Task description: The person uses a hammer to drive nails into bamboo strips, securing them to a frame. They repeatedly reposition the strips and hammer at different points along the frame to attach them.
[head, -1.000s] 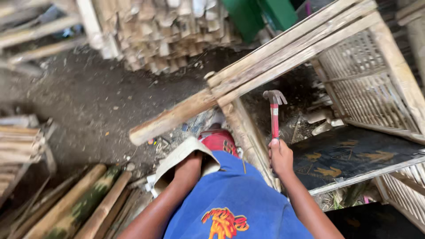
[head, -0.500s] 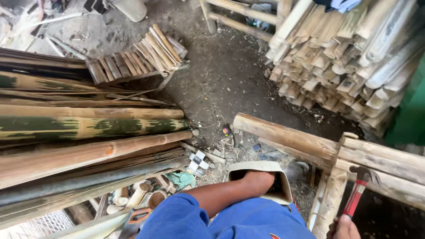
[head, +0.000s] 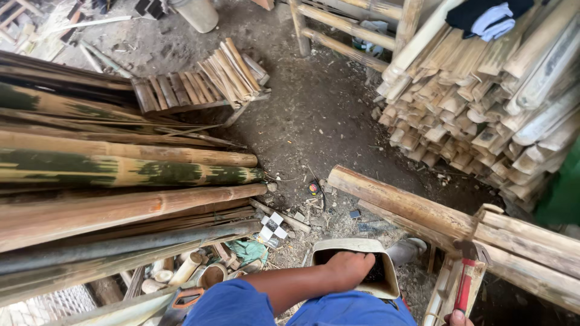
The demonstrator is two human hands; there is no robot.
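Ground: bare dark earth [head: 326, 115], littered with chips and offcuts, runs from the far edge to the person's knees.
Left stack: long bamboo poles [head: 121, 205] lie side by side along the left, some tan, some mottled green; too overlapped to count.
Far-left bundle: short flat bamboo slats [head: 199, 84] fanned out on the ground beyond the poles.
Bucket: one pale plastic bucket [head: 196, 12] at the far edge, only its lower part in view.
Marker card: one small black-and-white chequered square [head: 270, 226] on the ground just past the pole ends.
Stubs: a few short cut bamboo rings [head: 211, 274] near the person's left knee.
Round object: one small red-and-yellow disc [head: 313, 188] on the earth, centre; too small to tell what it is.
Left hand: left hand [head: 350, 268] reaches inside a cream, box-shaped container [head: 347, 244] with a dark interior; fingers curl down into it, and what they grasp is hidden.
Container place: near centre, just in front of the knees, beside the split bamboo frame.
Frame: thick split bamboo beams [head: 411, 208] run from centre toward the near right.
Right pile: stacked split bamboo pieces [head: 483, 102] fill the far right, end-on; a dark and pale cloth [head: 489, 15] lies on top.
Right hand: right hand [head: 457, 318] at the near edge, mostly cut off, closed round the red handle of a hammer [head: 465, 284], whose head points away against the frame.
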